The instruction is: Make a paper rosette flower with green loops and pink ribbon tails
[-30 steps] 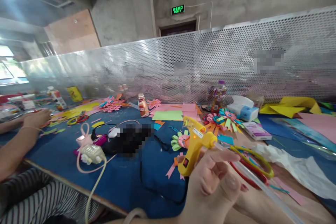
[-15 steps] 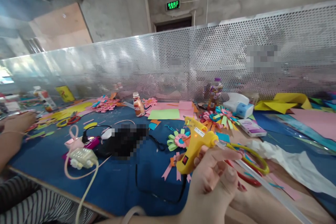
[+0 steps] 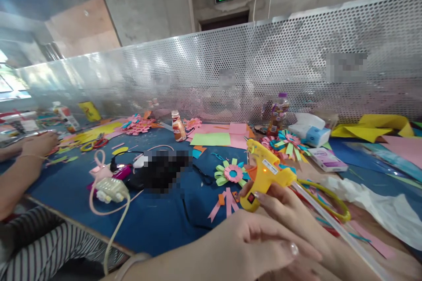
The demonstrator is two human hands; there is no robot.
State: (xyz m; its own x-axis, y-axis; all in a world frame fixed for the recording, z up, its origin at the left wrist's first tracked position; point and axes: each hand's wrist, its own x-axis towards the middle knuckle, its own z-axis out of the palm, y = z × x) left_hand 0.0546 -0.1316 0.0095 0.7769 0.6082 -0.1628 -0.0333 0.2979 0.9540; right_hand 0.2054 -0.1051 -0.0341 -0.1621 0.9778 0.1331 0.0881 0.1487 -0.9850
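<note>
Yellow plastic makes up the glue gun (image 3: 268, 162), which is up over the blue table (image 3: 154, 228), in the right hand (image 3: 285, 202). That hand's fingers are wrapped around the handle, so the grip is closed on it, and the nose of the gun points up and away. A small orange light shows on its side (like a tiny lamp). A long, clear glue stick (image 3: 329, 221) pokes out of the back and slants down to the right. The left hand (image 3: 257, 246) is in front of the right arm, with its fingers bent. I can't tell if they are pinching anything, or if that hand touches the arm. Just beside the gun there is a paper flower (image 3: 234, 174) with a pink middle and green petals, and some pink paper strips (image 3: 228, 202) are near the handle. A yellow loop (image 3: 346, 215) lies on the other side, near the crumpled white tissue (image 3: 385, 202). Farther back stand a small bottle (image 3: 178, 128) and a bottle with a purple cap (image 3: 278, 116). Well off to the left is another person's hand (image 3: 44, 142).
</note>
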